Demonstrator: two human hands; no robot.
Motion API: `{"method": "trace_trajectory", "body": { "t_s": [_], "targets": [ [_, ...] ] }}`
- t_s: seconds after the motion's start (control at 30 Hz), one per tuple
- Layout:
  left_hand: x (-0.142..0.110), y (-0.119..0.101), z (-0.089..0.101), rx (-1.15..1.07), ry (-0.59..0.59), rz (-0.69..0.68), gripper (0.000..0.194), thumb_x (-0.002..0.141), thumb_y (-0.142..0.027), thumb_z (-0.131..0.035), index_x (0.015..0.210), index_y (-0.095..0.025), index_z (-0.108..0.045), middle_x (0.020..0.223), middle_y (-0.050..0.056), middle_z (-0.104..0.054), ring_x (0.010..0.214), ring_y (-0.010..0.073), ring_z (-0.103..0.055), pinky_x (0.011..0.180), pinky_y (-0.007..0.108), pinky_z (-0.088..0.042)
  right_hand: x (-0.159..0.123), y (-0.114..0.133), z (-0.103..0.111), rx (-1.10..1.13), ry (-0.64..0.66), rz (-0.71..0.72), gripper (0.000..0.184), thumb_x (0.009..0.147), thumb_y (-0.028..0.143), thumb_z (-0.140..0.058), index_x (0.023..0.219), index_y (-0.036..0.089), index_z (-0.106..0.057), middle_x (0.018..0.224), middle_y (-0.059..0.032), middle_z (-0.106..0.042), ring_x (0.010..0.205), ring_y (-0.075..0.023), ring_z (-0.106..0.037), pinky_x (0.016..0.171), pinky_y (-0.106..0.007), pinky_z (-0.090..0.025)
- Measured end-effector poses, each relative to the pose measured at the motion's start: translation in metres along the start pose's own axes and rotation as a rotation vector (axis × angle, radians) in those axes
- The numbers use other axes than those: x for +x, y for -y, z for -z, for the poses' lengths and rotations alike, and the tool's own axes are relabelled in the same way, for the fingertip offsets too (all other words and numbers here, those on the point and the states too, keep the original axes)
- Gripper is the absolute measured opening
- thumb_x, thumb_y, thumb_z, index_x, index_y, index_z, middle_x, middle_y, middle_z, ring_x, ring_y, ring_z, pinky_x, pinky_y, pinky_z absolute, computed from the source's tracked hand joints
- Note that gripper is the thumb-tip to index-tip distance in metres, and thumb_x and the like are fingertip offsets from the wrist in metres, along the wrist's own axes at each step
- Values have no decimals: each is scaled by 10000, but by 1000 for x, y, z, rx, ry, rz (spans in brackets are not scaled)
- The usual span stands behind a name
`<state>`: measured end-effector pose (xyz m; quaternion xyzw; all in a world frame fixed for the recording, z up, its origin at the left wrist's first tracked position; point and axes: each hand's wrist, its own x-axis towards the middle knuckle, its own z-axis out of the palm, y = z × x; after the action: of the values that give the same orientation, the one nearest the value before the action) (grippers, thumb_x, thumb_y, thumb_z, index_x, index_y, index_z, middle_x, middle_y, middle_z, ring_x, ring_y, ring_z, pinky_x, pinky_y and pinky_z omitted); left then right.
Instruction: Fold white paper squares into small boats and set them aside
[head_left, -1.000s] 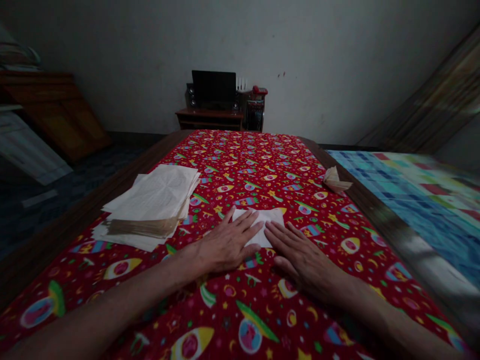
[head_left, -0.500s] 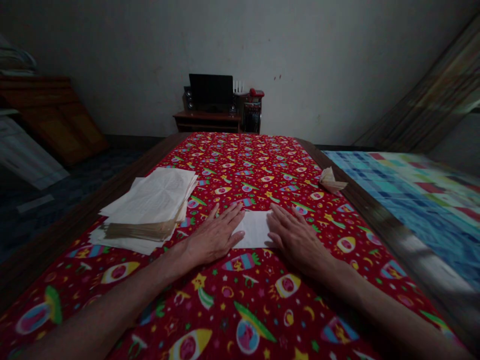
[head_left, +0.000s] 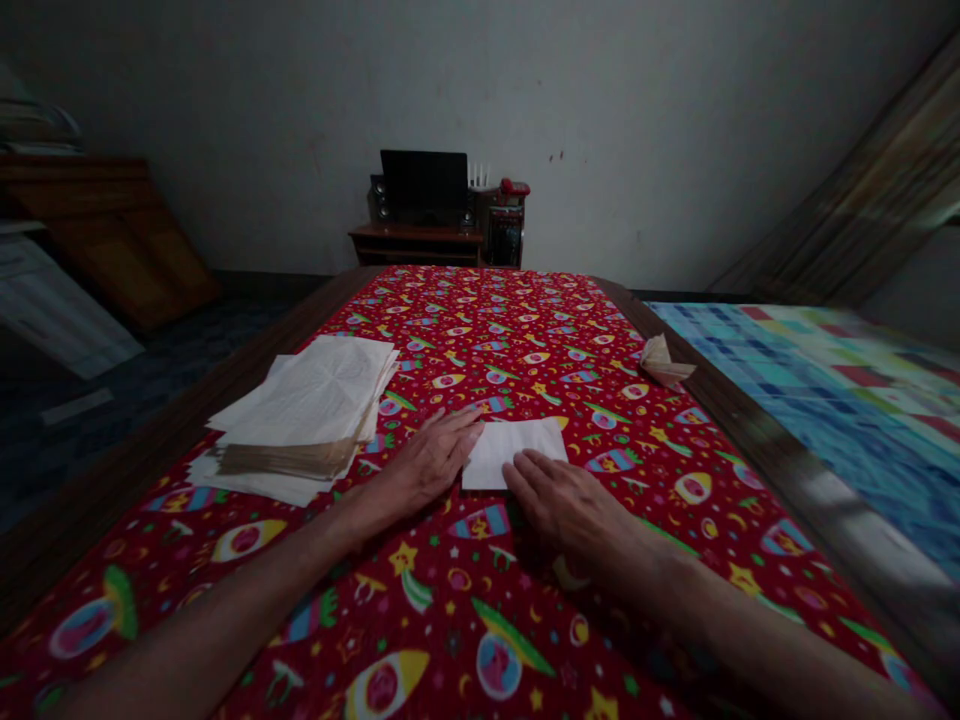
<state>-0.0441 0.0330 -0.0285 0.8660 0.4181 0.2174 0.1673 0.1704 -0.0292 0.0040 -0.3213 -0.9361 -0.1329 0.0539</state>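
A small white piece of folded paper (head_left: 517, 445) lies on the red patterned tablecloth (head_left: 510, 570) in front of me. My left hand (head_left: 431, 460) rests flat along its left edge, fingers stretched out and close together. Over its near right edge, the fingers of my right hand (head_left: 559, 495) are bent down and pressed together on the paper; that thumb is hidden. To the left of my left hand is a stack of thin paper sheets (head_left: 307, 390), creased white on top and browner below.
A folded paper piece (head_left: 664, 360) stands near the table's right edge. Against the far wall, a monitor (head_left: 424, 185) and a red telephone (head_left: 514, 187) sit on a desk. On the right is a bed with a checked cover (head_left: 810, 400); wooden cabinets (head_left: 112, 240) stand left.
My right hand has moved toward me, from the paper's right side to its near edge, uncovering its right end. My left thumb has drawn in off the paper.
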Motion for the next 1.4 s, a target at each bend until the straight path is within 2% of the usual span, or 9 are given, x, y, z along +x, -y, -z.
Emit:
{"method": "trace_trajectory", "body": {
  "t_s": [0.2, 0.3, 0.43, 0.67, 0.93, 1.13, 1.2, 1.3, 1.4],
  "targets": [
    [3, -4, 17, -374, -121, 121, 545, 951, -450, -237, 1119, -147, -659, 1280, 76, -591, 1212, 213, -521, 1084, 375, -344, -7, -13, -14, 228, -234, -137, 283, 835, 60, -440, 1043, 124, -621, 1013, -155, -688, 924, -231, -656, 764, -342, -552],
    [3, -4, 24, -521, -161, 154, 520, 939, -479, -285, 1175, -163, -624, 1251, 71, -613, 1200, 223, -531, 1081, 405, -342, -11, -22, -10, 567, -379, -351, 275, 890, 186, -441, 1041, 180, -670, 979, -93, -717, 850, -207, -677, 733, -306, -540],
    [3, -11, 22, -709, -172, 175, 591, 787, -553, -569, 1222, -153, -583, 1230, 112, -622, 1167, 272, -556, 988, 405, -443, -10, -27, 2, 1127, -471, -735, 260, 826, 381, -569, 864, 184, -734, 831, -47, -735, 730, -212, -674, 650, -297, -528],
    [2, -37, 16, -872, -71, 185, 346, 782, -461, -612, 910, -143, -658, 904, 46, -708, 857, 206, -660, 793, 302, -516, -4, -19, 6, 1833, -492, -932, 243, 691, 420, -723, 722, 181, -701, 720, -39, -706, 649, -172, -644, 630, -277, -523],
    [5, -33, 9, -774, -249, 303, 218, 714, -287, -643, 816, -167, -493, 609, -61, -544, 548, 86, -537, 538, 184, -424, -3, -20, 0, 1659, -293, -1065, 329, 660, 436, -686, 537, 158, -560, 422, 54, -475, 354, -50, -377, 357, -172, -293],
    [2, -24, 2, -316, -382, 164, 432, 801, -211, -537, 1216, -146, -433, 952, 67, -620, 868, 185, -617, 742, 317, -523, -2, -28, -9, 1419, -114, -1092, 361, 672, 400, -589, 432, 180, -433, 347, 68, -382, 296, -28, -286, 319, -170, -166],
    [-3, -28, 4, -161, -304, -47, 404, 853, -247, -522, 1244, -175, -451, 1158, 106, -572, 1079, 217, -555, 920, 370, -476, -2, -29, -9, 1378, -83, -1103, 347, 680, 381, -563, 425, 184, -435, 331, 69, -370, 283, -35, -295, 309, -170, -180],
    [-11, -38, 5, -61, 19, -348, 577, 852, -425, -577, 1351, -205, -387, 1370, 120, -454, 1291, 250, -392, 1078, 397, -351, -3, -27, -7, 1363, -51, -1083, 315, 685, 360, -545, 439, 188, -449, 326, 66, -376, 281, -50, -328, 305, -171, -213],
    [-18, -44, -2, 45, 123, -396, 726, 801, -518, -608, 1395, -194, -344, 1440, 130, -385, 1348, 279, -310, 1109, 445, -300, -4, -27, -6, 1353, -38, -1041, 314, 706, 350, -520, 446, 190, -448, 330, 58, -397, 285, -56, -354, 308, -167, -231]
  ]
}}
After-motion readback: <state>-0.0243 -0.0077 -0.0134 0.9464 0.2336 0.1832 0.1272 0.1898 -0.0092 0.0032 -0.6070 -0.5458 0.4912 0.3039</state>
